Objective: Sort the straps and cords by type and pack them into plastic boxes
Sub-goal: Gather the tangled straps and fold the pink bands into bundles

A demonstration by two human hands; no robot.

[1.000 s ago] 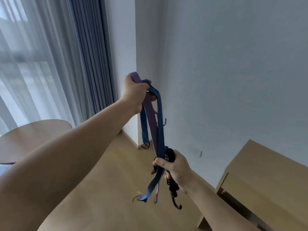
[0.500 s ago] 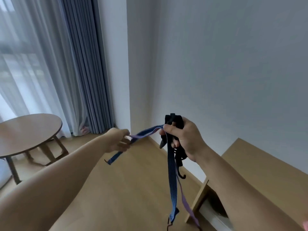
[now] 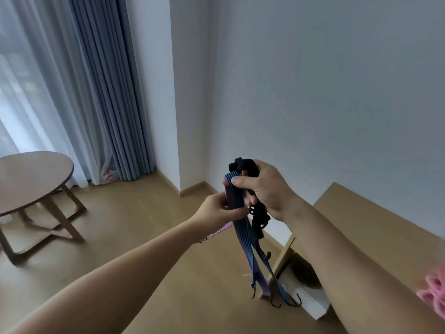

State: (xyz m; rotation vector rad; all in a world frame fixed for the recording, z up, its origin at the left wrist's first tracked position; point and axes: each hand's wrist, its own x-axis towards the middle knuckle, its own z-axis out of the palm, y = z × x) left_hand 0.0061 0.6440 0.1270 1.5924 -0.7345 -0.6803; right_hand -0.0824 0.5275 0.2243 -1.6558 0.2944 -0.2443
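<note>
Both hands are raised in front of the chest, close together, above a wooden floor [image 3: 134, 227] and well off any surface. The right hand [image 3: 263, 189] has its fingers [image 3: 250, 183] curled round a bunched black strap [image 3: 243, 164], whose top sticks out above the knuckles and whose buckled lower part hangs just below the palm. The thumb of the same hand presses the folded top of a blue strap [image 3: 242, 227] with thin dark stripes. Just below and touching that fold, the left hand [image 3: 220, 210] pinches the blue strap together with a purple strap [image 3: 228, 199] lying against it, fingers clenched round both. From there the blue and purple lengths hang down in front of the right forearm, ending in small dark hooks [image 3: 298, 302] that dangle near the edge of a wooden worktop [image 3: 361, 227] on the right. A further stretch of purple trails off behind the left wrist. A pink thing [image 3: 433, 294] lies at the right edge of the worktop, only partly in view. To the left stands a round wooden table [image 3: 36, 174] beside grey curtains [image 3: 108, 92], and a plain pale wall [image 3: 313, 92] fills the background.
</note>
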